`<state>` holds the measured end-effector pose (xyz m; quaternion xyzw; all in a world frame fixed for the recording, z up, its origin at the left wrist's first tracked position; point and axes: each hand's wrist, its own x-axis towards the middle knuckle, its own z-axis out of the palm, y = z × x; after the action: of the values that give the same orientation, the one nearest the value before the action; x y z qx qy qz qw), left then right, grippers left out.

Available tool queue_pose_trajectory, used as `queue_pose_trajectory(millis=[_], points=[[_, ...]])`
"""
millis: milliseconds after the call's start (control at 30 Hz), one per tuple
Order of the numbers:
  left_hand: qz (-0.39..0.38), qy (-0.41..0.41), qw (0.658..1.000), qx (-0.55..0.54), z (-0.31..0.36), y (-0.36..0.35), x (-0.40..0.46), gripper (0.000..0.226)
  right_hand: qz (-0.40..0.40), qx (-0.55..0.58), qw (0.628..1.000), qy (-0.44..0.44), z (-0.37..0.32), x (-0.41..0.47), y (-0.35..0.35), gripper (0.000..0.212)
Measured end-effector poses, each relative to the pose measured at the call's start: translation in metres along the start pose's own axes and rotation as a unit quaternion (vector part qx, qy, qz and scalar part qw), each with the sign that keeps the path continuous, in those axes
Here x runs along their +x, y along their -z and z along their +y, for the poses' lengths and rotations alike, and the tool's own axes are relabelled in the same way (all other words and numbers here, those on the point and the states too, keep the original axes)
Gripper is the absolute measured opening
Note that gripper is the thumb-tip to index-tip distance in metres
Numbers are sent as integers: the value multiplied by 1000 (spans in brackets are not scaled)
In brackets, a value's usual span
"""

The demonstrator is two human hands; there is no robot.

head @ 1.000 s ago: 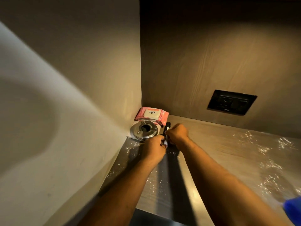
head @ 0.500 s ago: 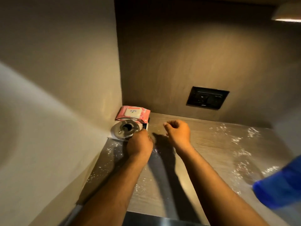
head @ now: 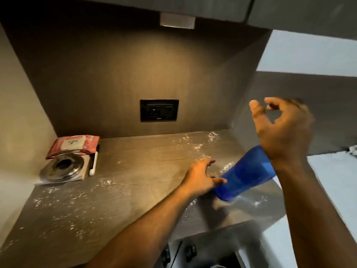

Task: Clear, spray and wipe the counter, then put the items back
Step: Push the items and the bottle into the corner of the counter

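Nearest me, my left hand (head: 201, 178) touches the base of the tilted translucent blue plastic bottle (head: 244, 175), fingers (head: 207, 163) spread and relaxed, on the droplet-speckled brown wood-grain counter (head: 135, 171). My right hand (head: 282, 130) hovers above the bottle's top, fingers loosely curled and gripping nothing. Farther back in the left corner lie a round steel lid (head: 62, 169), a white marker (head: 94, 161) and a pink wipes packet (head: 74, 145), below a black wall socket (head: 159, 110).

The right hand (head: 280, 130) is motion-blurred, its fingertips smeared; it hides the blue bottle's (head: 245, 175) top; the left hand (head: 201, 178) covers part of its base; the pink pack's (head: 74, 145) label is illegible.
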<state>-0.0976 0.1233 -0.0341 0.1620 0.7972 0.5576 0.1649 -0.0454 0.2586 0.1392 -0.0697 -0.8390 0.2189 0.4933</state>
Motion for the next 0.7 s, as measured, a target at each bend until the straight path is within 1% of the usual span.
queue_pose_trajectory(millis=[33,67,100,133,167,200,233,267,333,400,467,533,600,700], points=[[-8,-11,1000,12,3,-10,1,93,27,-17,999,0,10,-2,5,53],[-13,-29,998,46,7,-18,3,104,47,-51,997,-22,23,-5,7,60],[-19,-52,994,93,10,-27,4,113,53,-91,992,-69,37,-10,6,69],[-31,-77,987,135,15,-37,6,118,30,-111,982,-149,54,-17,5,78],[-44,-91,982,160,21,-47,8,116,-23,-69,961,-266,66,-25,2,85],[-50,-87,982,161,27,-57,13,108,-90,19,919,-384,74,-34,-2,87],[-47,-71,987,138,31,-65,18,98,-149,114,868,-459,78,-46,-7,84],[-33,-50,993,103,33,-69,22,87,-185,145,856,-460,82,-57,-15,82],[10,-15,999,27,33,-73,28,74,-209,131,887,-391,89,-66,-24,84],[37,-2,999,-12,26,-66,25,68,-229,110,908,-333,87,-63,-31,84],[51,-11,999,2,23,-54,19,62,-255,97,918,-288,79,-56,-38,76],[76,-12,997,29,21,-36,14,61,-264,106,924,-257,64,-50,-50,70],[107,-4,993,43,20,-11,11,64,-272,122,927,-229,40,-44,-67,70],[163,5,986,30,13,41,5,65,-296,120,931,-178,-13,-34,-106,74]])
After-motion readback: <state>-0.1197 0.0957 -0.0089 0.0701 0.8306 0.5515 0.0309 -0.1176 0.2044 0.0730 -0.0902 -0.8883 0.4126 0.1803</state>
